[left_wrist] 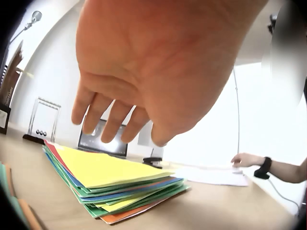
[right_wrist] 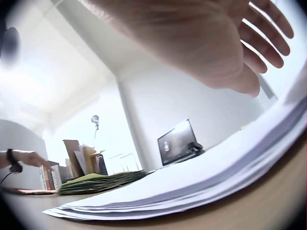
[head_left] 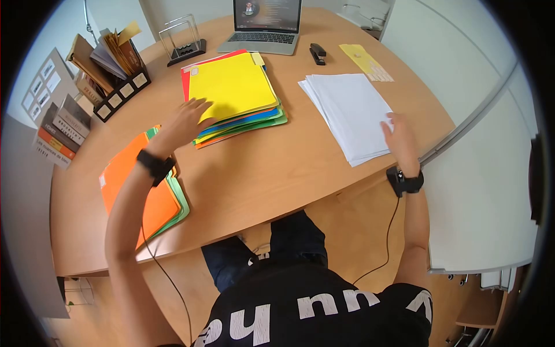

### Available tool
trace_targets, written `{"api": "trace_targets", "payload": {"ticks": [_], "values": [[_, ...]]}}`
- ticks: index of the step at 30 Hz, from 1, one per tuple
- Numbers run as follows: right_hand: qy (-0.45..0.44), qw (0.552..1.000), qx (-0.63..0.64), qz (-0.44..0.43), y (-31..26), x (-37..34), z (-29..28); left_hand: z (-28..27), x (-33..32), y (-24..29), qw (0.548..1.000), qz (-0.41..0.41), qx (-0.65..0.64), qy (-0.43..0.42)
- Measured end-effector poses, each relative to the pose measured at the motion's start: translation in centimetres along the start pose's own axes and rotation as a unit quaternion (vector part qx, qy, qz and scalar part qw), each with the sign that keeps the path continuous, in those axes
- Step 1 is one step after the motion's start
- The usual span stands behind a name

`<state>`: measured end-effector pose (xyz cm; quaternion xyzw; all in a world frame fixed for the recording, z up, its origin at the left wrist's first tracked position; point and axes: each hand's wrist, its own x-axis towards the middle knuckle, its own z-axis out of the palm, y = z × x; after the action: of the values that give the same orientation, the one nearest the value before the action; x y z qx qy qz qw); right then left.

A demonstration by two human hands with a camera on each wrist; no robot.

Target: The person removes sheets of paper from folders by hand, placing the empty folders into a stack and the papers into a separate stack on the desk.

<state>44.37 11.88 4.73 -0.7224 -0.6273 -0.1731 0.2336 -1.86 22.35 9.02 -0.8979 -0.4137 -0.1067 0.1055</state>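
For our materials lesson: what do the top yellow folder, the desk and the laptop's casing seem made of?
Yellow folder: probably card, fairly matte; it is thin, flat and crisp-edged.
Desk: smooth wood or wood-look laminate, slightly glossy; it is pale brown and catches soft light.
Laptop casing: likely metal, satin, judging by its even silver-grey; painted plastic remains possible.

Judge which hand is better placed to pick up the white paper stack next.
Right, most likely. The right hand is open, its fingers at the right edge of the white paper stack; the left hand is farther off, by the colored folder pile.
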Motion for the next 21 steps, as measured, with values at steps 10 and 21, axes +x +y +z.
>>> {"api": "trace_targets", "payload": {"ticks": [10,21], "values": [[-0.306,0.782,0.542,0.036,-8.7,-1.9,-0.1,2.5,2.2,-0.5,0.995,-0.031,-0.066,-0.073],[-0.229,0.751,0.617,0.062,-12.7,1.2,2.7,-0.2,-2.2,2.0,0.814,-0.38,-0.429,0.094]]}}
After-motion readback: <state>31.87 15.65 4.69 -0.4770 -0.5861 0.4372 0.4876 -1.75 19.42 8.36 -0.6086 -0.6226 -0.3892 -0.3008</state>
